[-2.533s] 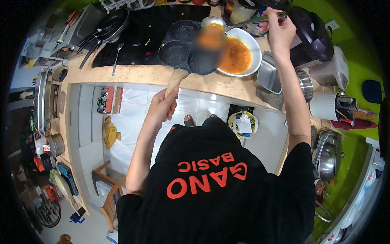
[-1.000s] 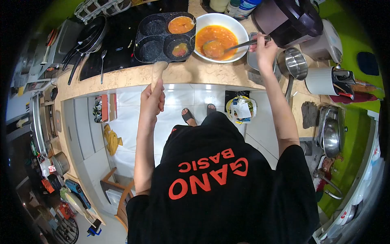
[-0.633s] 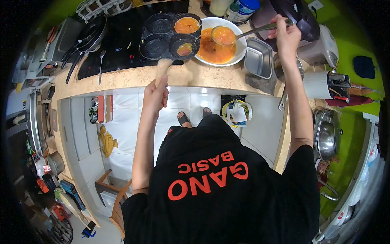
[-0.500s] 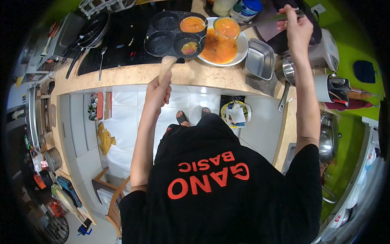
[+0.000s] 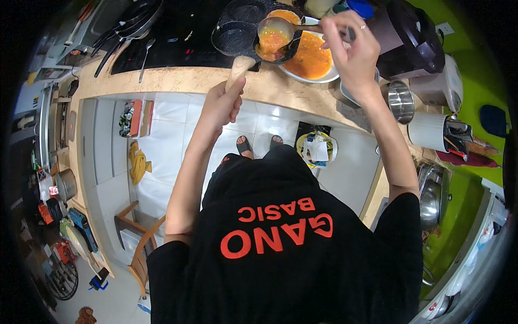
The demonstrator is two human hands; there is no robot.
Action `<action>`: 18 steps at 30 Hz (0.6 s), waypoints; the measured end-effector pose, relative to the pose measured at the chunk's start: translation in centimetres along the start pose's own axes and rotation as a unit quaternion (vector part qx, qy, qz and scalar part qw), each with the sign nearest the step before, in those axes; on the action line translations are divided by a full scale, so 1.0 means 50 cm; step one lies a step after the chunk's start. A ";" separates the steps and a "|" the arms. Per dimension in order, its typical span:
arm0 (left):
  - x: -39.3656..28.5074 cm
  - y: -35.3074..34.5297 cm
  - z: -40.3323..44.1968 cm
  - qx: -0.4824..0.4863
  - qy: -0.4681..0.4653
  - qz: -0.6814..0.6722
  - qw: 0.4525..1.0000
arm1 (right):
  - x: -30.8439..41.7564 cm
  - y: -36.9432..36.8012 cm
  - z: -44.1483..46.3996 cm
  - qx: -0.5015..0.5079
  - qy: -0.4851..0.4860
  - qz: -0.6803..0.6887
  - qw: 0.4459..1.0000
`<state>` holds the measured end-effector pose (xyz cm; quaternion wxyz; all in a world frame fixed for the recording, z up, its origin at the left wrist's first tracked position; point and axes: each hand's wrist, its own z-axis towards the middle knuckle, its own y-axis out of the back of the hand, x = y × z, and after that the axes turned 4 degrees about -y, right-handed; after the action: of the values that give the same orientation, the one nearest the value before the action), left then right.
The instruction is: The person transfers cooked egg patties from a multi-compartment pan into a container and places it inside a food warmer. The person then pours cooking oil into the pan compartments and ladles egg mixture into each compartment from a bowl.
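My left hand (image 5: pixel 221 105) is closed around the pale wooden handle (image 5: pixel 240 69) of a black egg pan (image 5: pixel 233 38) with several round wells. With my right hand (image 5: pixel 353 51) I grip the handle of a metal ladle (image 5: pixel 267 27). The ladle is tilted over the near right well, and orange beaten egg (image 5: pixel 272 40) runs down into it. Behind the ladle, the far right well holds orange egg (image 5: pixel 285 15), partly covered. A white bowl (image 5: pixel 326 79) of the same egg mixture (image 5: pixel 310 59) stands right of the pan, under my right forearm and the ladle handle.
The pan is on a black cooktop (image 5: pixel 162 51); a fork (image 5: pixel 146 59) lies at its left. Stacked frying pans (image 5: pixel 135 24) are at the far left. A steel pot (image 5: pixel 400 102) and a dark appliance (image 5: pixel 410 43) stand at right. My right hand partly hides a metal container (image 5: pixel 348 96).
My right hand has moved left and down, bringing the ladle from over the bowl to the near right well and tipping it. My left hand keeps the pan handle. The view has shifted.
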<state>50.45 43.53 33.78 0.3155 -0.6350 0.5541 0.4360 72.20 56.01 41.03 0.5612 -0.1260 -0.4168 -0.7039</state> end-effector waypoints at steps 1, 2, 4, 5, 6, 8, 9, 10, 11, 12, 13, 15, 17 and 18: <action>-0.004 0.002 -0.003 0.003 -0.002 0.002 1.000 | 0.001 0.003 -0.009 0.022 0.049 -0.039 0.998; -0.008 0.004 -0.006 -0.002 -0.001 0.001 1.000 | 0.003 0.009 -0.010 0.024 0.050 -0.035 0.998; -0.013 0.010 -0.010 0.002 0.000 0.010 1.000 | 0.006 0.022 -0.008 0.009 0.266 -0.100 0.959; -0.015 0.013 -0.014 -0.001 0.001 0.011 1.000 | 0.010 0.026 -0.016 0.009 0.266 -0.097 0.959; -0.017 0.015 -0.020 0.004 0.009 0.006 1.000 | 0.015 0.029 -0.029 0.023 0.274 -0.093 0.957; -0.017 0.018 -0.021 0.006 0.017 0.004 1.000 | 0.025 0.023 -0.044 0.065 0.276 -0.085 0.955; -0.010 0.017 -0.020 0.012 0.006 -0.026 1.000 | 0.021 0.016 -0.053 0.064 0.275 -0.083 0.956; -0.007 0.017 -0.019 0.019 -0.007 -0.055 0.998 | 0.010 0.014 -0.061 0.045 0.244 -0.063 0.967; -0.009 0.019 -0.018 0.018 -0.009 -0.055 0.998 | -0.001 0.017 -0.064 0.026 0.214 -0.043 0.975; -0.011 0.018 -0.017 0.011 -0.005 -0.037 0.999 | -0.009 0.024 -0.063 -0.012 0.209 -0.050 0.976; -0.012 0.015 -0.016 0.006 0.001 -0.017 1.000 | -0.013 0.031 -0.062 -0.013 0.210 -0.052 0.976; -0.017 0.015 -0.021 0.005 0.003 -0.021 1.000 | -0.014 0.045 -0.064 -0.157 0.016 0.117 0.981; -0.015 0.019 -0.019 0.004 0.006 -0.027 1.000 | -0.022 0.060 -0.065 -0.188 -0.010 0.128 0.974; -0.007 0.022 -0.016 -0.001 0.001 -0.030 1.000 | -0.039 0.069 -0.075 -0.214 -0.033 0.122 0.969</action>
<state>49.53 42.74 34.53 0.3273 -0.6521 0.5347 0.4264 77.05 54.52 38.97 0.5889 -0.3164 -0.2561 -0.6982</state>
